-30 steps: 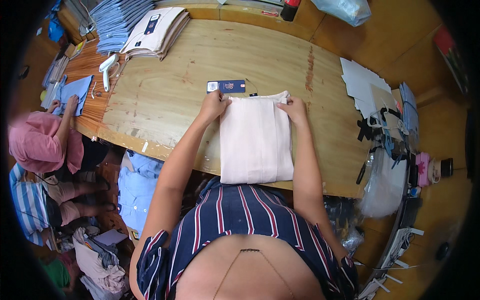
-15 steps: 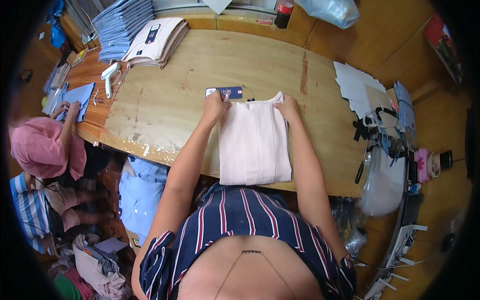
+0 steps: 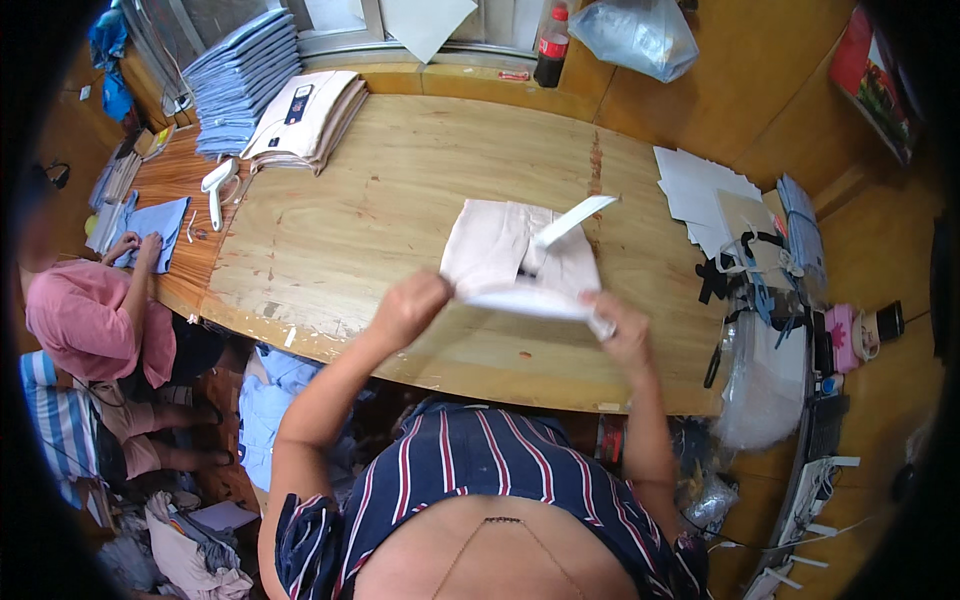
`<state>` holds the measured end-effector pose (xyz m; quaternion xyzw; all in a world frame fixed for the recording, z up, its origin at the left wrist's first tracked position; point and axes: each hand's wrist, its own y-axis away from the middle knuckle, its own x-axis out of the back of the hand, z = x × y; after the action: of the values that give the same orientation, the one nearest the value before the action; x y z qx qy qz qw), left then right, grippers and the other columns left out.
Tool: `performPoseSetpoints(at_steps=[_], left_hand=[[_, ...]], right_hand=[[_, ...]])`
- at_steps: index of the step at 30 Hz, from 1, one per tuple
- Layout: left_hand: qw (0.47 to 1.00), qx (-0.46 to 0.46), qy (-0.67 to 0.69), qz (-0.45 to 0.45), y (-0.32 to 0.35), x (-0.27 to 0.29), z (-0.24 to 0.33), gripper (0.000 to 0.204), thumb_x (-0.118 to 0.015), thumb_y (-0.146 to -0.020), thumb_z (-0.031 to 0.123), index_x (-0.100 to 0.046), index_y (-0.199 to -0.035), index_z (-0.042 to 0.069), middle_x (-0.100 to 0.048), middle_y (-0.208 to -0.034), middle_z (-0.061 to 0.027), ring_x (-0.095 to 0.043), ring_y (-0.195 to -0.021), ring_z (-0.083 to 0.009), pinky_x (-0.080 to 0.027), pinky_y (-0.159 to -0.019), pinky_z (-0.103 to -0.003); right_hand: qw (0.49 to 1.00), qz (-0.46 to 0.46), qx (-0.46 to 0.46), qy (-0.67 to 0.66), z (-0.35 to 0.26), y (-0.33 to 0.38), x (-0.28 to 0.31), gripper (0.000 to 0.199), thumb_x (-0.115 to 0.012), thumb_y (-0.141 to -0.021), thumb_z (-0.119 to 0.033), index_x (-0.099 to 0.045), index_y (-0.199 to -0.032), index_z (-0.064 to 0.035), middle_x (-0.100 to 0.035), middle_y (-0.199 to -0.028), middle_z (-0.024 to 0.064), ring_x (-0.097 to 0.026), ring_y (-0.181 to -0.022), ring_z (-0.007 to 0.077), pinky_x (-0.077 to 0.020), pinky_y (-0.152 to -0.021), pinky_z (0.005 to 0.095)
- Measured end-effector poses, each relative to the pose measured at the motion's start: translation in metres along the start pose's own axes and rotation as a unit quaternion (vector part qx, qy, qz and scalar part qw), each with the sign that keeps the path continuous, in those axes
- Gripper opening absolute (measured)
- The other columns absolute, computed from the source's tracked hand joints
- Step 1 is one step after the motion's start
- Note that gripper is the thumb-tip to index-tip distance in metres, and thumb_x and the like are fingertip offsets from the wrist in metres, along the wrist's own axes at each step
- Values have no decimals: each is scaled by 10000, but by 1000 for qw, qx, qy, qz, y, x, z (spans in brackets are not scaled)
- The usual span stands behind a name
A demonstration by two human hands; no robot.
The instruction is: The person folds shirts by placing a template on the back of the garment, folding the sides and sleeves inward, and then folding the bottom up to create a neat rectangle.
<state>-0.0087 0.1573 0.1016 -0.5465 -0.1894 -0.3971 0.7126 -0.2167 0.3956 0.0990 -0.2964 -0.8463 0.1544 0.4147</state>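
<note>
Fingers of left hand (image 3: pixel 415 308) and right hand (image 3: pixel 622 325) are closed on near corners, likely the best hold, of a probably light, soft, folded pale-pink cloth garment (image 3: pixel 488 240) over the tan wooden table (image 3: pixel 420 160).

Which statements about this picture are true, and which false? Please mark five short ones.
1. The left hand and right hand both hold the pale pink garment. True.
2. A blue stack stands beside a pale pink stack. True.
3. A bottle stands left of the blue stack. False: the bottle stands right of it.
4. The co-worker handles red cloth. False: the co-worker handles blue cloth.
5. White papers lie at the right end of the table. True.
</note>
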Motion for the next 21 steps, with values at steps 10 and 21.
performPoseSetpoints(at_steps=[10, 21], left_hand=[[985, 133, -45, -96, 3, -31, 36, 381, -611, -712, 217, -483, -1033, 55, -467, -1105, -124, -410, -1064, -293, -308, -881, -399], [962, 123, -52, -236, 13, -93, 13, 555, -408, -825, 367, -257, -1310, 144, -208, -1376, -49, -176, -1270, -242, -110, -999, -502]], right_hand=[[965, -114, -221, 80, -26, 2, -18, 372, -380, -697, 86, -533, -995, -77, -471, -1151, 133, -405, -1117, 262, -290, -939, 416], [870, -286, 149, 373, 42, -12, -38, 330, -434, -774, -135, -480, -1099, -171, -449, -1156, 41, -389, -1121, 223, -260, -937, 516]])
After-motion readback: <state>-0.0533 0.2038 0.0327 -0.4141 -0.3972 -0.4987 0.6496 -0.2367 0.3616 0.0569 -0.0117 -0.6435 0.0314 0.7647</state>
